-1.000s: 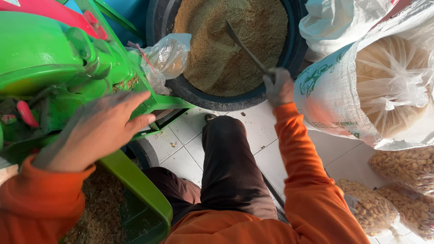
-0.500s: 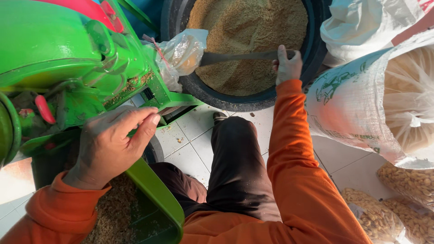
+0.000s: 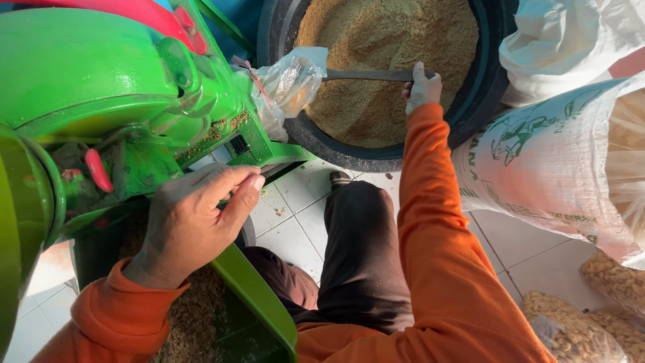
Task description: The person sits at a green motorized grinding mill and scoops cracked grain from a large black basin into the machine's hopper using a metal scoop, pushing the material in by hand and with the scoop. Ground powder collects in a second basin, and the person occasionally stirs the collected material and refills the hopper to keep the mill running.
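A green grinding machine (image 3: 101, 87) fills the left of the view. My left hand (image 3: 195, 222) rests on its lower frame above a green chute (image 3: 252, 296), fingers curled against the metal. My right hand (image 3: 422, 87) grips a dark flat metal tool (image 3: 363, 75) that lies across a black tub (image 3: 484, 94) of tan ground meal (image 3: 390, 60). A clear plastic bag (image 3: 289, 84) is tied over the machine's outlet, and the tool's far end is hidden behind it. Both sleeves are orange.
A large white woven sack (image 3: 551, 168) stands open at the right, another white sack (image 3: 564, 40) behind it. Clear bags of shelled nuts (image 3: 578, 329) lie on the white tiled floor (image 3: 295, 208). My dark-trousered leg (image 3: 363, 255) reaches toward the tub. Brown husk (image 3: 195, 316) lies under the chute.
My right hand has swung the metal tool from pointing into the meal to lying level, its end at the plastic bag. My left hand has shifted lower on the machine, its fingers curling inward.
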### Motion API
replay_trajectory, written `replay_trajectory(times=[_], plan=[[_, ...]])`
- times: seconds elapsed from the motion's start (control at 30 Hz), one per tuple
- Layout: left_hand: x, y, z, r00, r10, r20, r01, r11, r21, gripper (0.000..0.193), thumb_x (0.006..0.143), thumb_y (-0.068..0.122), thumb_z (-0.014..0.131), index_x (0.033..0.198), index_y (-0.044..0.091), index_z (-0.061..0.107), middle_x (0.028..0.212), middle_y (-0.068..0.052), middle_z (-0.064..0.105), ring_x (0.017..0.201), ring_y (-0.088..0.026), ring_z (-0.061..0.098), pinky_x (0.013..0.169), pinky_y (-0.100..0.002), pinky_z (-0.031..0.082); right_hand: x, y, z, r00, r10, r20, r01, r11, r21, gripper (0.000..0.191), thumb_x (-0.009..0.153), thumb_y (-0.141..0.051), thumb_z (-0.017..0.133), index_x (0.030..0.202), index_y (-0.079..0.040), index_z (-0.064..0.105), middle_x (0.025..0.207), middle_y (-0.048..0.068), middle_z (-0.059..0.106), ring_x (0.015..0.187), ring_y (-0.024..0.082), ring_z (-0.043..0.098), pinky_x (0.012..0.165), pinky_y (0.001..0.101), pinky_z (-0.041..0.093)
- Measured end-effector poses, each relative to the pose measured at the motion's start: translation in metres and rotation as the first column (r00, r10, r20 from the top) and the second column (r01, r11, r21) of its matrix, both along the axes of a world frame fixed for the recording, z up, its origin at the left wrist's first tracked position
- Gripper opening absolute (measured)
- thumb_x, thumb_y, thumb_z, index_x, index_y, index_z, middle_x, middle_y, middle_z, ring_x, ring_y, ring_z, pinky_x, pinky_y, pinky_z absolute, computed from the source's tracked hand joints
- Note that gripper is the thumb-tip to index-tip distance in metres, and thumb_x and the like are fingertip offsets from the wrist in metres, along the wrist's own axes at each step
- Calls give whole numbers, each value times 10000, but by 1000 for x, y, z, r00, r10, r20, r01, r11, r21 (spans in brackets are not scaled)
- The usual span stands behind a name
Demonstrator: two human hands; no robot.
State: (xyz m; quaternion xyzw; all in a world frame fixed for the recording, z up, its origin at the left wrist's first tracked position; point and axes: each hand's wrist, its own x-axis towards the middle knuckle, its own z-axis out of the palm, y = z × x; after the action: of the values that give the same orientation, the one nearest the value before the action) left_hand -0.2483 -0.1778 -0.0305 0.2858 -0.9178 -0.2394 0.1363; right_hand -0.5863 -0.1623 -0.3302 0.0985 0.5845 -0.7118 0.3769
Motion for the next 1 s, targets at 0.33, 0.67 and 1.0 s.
replay_trajectory(times=[0.33, 0.67, 1.0], plan=[[-2, -2, -1, 1000, -12, 10, 11, 999, 35, 162, 960, 141, 728, 1019, -10, 722, 818, -113, 735, 657, -229, 714, 569, -331, 522, 67, -55, 5, 760, 597, 258, -478, 782, -400, 187, 1047, -165, 649, 1049, 16, 605, 847, 72, 612, 705, 164, 588, 658, 319, 550], [-5, -3, -2, 999, 28, 20, -29, 997, 66, 154, 962, 138, 709, 1008, -9, 718, 841, -111, 745, 670, -223, 724, 575, -322, 533, 150, -116, 44, 475, 738, -479, -836, 208, -507, 382, 1006, -133, 633, 1379, -60, 598, 1389, 134, 648, 1227, 218, 647, 1080, 362, 529], [-2, -3, -3, 1000, 16, 27, -18, 999, 48, 170, 950, 161, 732, 993, -4, 722, 787, -106, 736, 607, -214, 708, 523, -324, 515, -15, -25, 5, 720, 693, -35, -687, 720, 102, 324, 987, -271, 691, 1214, -40, 673, 845, 1, 638, 632, 71, 493, 542, 222, 462]])
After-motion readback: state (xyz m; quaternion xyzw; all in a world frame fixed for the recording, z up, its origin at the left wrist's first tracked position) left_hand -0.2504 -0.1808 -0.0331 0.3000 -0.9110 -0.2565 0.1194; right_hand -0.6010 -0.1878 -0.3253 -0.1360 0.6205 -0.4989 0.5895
